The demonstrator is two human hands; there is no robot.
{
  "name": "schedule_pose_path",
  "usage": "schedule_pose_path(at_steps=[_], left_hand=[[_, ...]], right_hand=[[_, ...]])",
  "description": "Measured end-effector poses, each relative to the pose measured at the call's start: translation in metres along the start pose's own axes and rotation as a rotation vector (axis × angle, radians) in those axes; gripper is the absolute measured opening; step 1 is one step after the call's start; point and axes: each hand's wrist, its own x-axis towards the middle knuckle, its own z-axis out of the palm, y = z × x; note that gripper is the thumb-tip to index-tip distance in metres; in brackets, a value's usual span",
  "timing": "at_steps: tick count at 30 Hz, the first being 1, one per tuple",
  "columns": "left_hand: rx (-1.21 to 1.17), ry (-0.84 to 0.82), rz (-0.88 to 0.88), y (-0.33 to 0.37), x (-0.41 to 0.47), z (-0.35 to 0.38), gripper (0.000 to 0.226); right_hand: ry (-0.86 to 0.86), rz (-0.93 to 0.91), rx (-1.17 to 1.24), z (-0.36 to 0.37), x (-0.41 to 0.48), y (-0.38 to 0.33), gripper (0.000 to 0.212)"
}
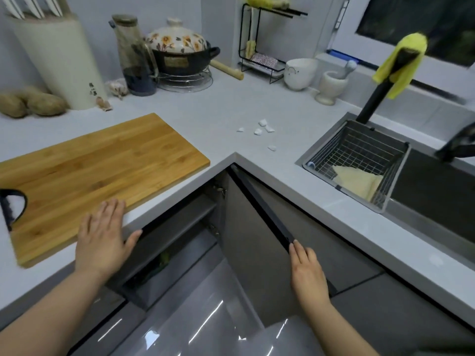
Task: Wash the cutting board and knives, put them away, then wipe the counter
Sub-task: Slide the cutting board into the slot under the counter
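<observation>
Left grip flat and spread, fingers straight, holding nothing; fingertips at the near edge of the cutting board, can't tell if they touch. Right grip also flat, fingers straight, laid along the top edge of the right cabinet door, not wrapped round it as far as I see. One board, lying flat on the desk, left of the corner, handle hole at the left end. Knife block upright at back left, three white knife handles sticking out of it. Containers: glass jug with dark liquid low in it; floral lidded pot on a wire trivet, contents hidden; one white bowl, inside not visible; mortar with one pestle standing in it; black wire rack with a patterned pad on its lower shelf. Sink on the right, with a wire basket at its left end and one pale cloth in that. One yellow cloth draped over the black faucet. Both corner cabinet doors stand open; something green inside, too dim to tell. Loose on the desk: five white scraps near the corner, at least two potatoes beside the block, one rolling pin by the pot.
</observation>
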Motion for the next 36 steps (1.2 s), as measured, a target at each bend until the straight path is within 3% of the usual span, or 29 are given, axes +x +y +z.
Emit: schedule_pose_path(at_steps=[2, 4, 9, 13, 15, 20, 25, 31, 36], left_hand=[[0.0, -0.007, -0.005, 0.001, 0.0, -0.002, 0.071], [0.003, -0.025, -0.013, 0.002, 0.0, -0.004, 0.071], [-0.006, -0.068, -0.027, 0.004, -0.001, -0.013, 0.071], [-0.021, -0.138, -0.035, 0.004, 0.0, -0.021, 0.068], [-0.094, -0.164, -0.03, 0.001, 0.002, -0.027, 0.062], [-0.385, -0.124, -0.075, -0.024, 0.017, -0.046, 0.033], [-0.435, -0.078, -0.187, -0.09, 0.078, -0.067, 0.045], [-0.352, -0.127, -0.29, -0.162, 0.161, -0.073, 0.065], [-0.228, -0.301, -0.28, -0.176, 0.194, -0.063, 0.075]], right_hand=[[-0.007, 0.056, 0.008, 0.007, 0.002, 0.007, 0.067], [0.053, 0.08, -0.03, 0.006, 0.005, 0.013, 0.057], [-0.119, 0.126, 0.011, -0.02, 0.01, 0.02, 0.064], [-0.05, 0.13, 0.059, -0.016, 0.001, 0.011, 0.086], [-0.018, 0.138, 0.12, -0.014, -0.003, -0.004, 0.083], [-0.19, 0.176, 0.754, -0.022, 0.012, -0.08, 0.067], [-0.395, 0.29, 1.271, -0.049, 0.044, -0.178, 0.065], [-0.5, 0.467, 1.614, -0.057, 0.073, -0.268, 0.066], [-0.461, 0.569, 1.783, -0.058, 0.086, -0.294, 0.046]])
